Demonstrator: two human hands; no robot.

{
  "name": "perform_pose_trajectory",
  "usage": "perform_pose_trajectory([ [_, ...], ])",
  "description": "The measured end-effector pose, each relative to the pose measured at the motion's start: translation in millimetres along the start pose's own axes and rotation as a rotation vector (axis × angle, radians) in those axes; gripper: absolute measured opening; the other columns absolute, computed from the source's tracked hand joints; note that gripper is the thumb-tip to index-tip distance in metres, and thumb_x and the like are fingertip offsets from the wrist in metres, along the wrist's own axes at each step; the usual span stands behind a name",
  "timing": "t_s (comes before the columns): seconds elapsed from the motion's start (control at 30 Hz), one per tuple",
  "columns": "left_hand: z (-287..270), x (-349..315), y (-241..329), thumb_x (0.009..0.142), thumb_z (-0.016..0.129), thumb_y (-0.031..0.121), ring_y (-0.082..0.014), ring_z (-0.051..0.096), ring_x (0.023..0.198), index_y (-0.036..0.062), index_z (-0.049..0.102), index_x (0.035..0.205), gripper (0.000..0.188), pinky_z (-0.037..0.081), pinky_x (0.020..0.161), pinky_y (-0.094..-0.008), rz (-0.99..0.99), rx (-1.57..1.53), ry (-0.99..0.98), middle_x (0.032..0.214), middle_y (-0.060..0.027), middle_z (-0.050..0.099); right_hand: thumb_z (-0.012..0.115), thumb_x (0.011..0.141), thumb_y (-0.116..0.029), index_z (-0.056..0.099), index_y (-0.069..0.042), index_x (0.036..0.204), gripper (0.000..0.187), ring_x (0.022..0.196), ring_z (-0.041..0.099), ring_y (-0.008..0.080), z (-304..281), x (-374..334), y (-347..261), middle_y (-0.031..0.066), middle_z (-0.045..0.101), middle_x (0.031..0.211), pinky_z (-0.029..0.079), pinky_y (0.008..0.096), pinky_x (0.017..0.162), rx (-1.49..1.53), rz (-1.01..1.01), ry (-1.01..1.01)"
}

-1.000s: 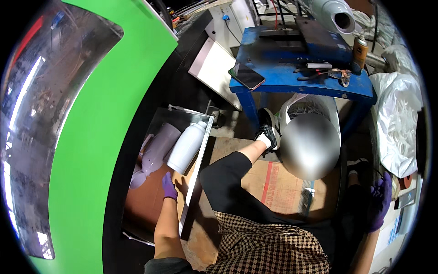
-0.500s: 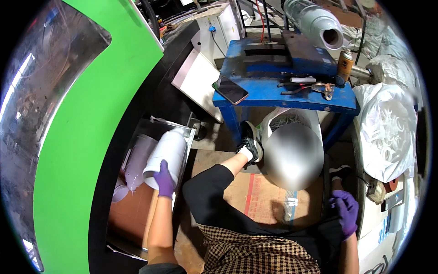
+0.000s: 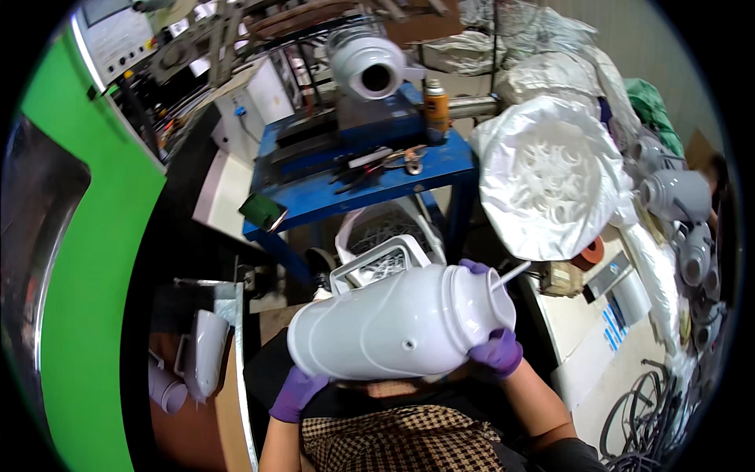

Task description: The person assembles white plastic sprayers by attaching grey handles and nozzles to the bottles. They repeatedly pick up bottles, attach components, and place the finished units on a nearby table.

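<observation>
A large pale grey plastic jug body (image 3: 385, 322) with a loop handle (image 3: 377, 263) lies on its side across my lap. Its wide neck faces right, and a small hole shows in its near side. My left hand (image 3: 297, 393), in a purple glove, grips the base end from below, with most fingers hidden behind it. At the neck, my right hand (image 3: 497, 352), gloved alike, is closed on the rim, and some of its fingers show on the far side. A thin white stick (image 3: 511, 274) juts from the neck opening; what it belongs to is unclear.
More jug bodies (image 3: 206, 354) lie in a bin at left. A blue table (image 3: 377, 193) bears pliers (image 3: 414, 160), a spray can (image 3: 436, 112) and a phone (image 3: 263, 211). White rings fill a bag (image 3: 503, 197) at right. Further jugs (image 3: 678, 195) are stacked far right; cables (image 3: 645, 409) lie below.
My left hand has brought a jug body out of the left bin onto my lap. My right hand has come from my right thigh to its neck. The view has turned right.
</observation>
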State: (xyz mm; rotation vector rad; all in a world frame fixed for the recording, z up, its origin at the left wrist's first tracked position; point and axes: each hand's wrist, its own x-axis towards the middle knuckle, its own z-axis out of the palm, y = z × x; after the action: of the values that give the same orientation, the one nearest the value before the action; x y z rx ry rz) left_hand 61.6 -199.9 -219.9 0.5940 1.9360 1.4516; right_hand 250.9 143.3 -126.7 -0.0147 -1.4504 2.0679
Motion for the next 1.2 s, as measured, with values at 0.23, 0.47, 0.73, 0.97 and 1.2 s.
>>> perform_pose_trajectory([
  [0.23, 107.3, 31.4, 86.7, 0.063, 0.094, 0.048, -0.0452, 0.035, 0.144, -0.0096, 0.032, 0.151, 0.123, 0.028, 0.121, -0.0516, 0.723, 0.729, -0.049, 0.154, -0.0288, 0.036, 0.094, 0.067, -0.032, 0.059, -0.004, 0.132, 0.079, 0.126, 0.057, 0.0396, -7.7, -26.5, 26.1, 0.0182, 0.060, 0.132, 0.040, 0.0510, 0.113, -0.861, -0.339, -0.111],
  [0.47, 148.9, 36.1, 65.5, 0.074, 0.087, 0.038, -0.0382, 0.056, 0.129, 0.0008, 0.062, 0.129, 0.071, 0.037, 0.113, -0.0532, 0.722, 0.517, -0.050, 0.132, -0.0188, 0.063, 0.091, 0.069, -0.042, 0.050, -0.002, 0.145, 0.095, 0.132, 0.053, 0.0408, -7.3, -62.1, 35.4, 0.0191, 0.055, 0.141, 0.038, 0.0480, 0.114, -0.627, -0.044, -0.348],
  [0.73, 156.4, 33.9, 69.9, 0.078, 0.075, 0.040, -0.0356, 0.057, 0.126, 0.0079, 0.068, 0.122, 0.055, 0.032, 0.114, -0.0577, 0.730, 0.709, 0.141, 0.132, -0.0151, 0.062, 0.076, 0.082, -0.034, 0.060, -0.028, 0.139, 0.060, 0.080, 0.064, 0.0192, 11.7, -89.3, 35.3, 0.0006, 0.064, 0.127, 0.053, 0.0353, 0.069, -1.366, -0.198, -0.442],
  [0.97, 160.9, 36.2, 84.7, 0.076, 0.077, 0.036, -0.0366, 0.050, 0.136, 0.0086, 0.065, 0.128, 0.060, 0.026, 0.117, -0.0640, 0.832, 0.686, 0.080, 0.141, -0.0124, 0.058, 0.081, 0.071, -0.029, 0.064, -0.019, 0.120, 0.053, 0.078, 0.068, 0.0257, 18.5, -73.6, 35.0, 0.0051, 0.067, 0.114, 0.053, 0.0391, 0.065, -1.498, -0.118, -0.424],
  [1.2, 175.8, 40.5, 89.0, 0.072, 0.080, 0.030, -0.0336, 0.051, 0.137, 0.0050, 0.070, 0.119, 0.054, 0.025, 0.118, -0.0649, 0.928, 0.726, 0.088, 0.141, -0.0102, 0.059, 0.079, 0.072, -0.029, 0.068, -0.019, 0.105, 0.036, 0.079, 0.067, 0.0266, 8.2, -78.9, 39.6, 0.0040, 0.066, 0.099, 0.053, 0.0403, 0.068, -1.488, -0.072, -0.394],
])
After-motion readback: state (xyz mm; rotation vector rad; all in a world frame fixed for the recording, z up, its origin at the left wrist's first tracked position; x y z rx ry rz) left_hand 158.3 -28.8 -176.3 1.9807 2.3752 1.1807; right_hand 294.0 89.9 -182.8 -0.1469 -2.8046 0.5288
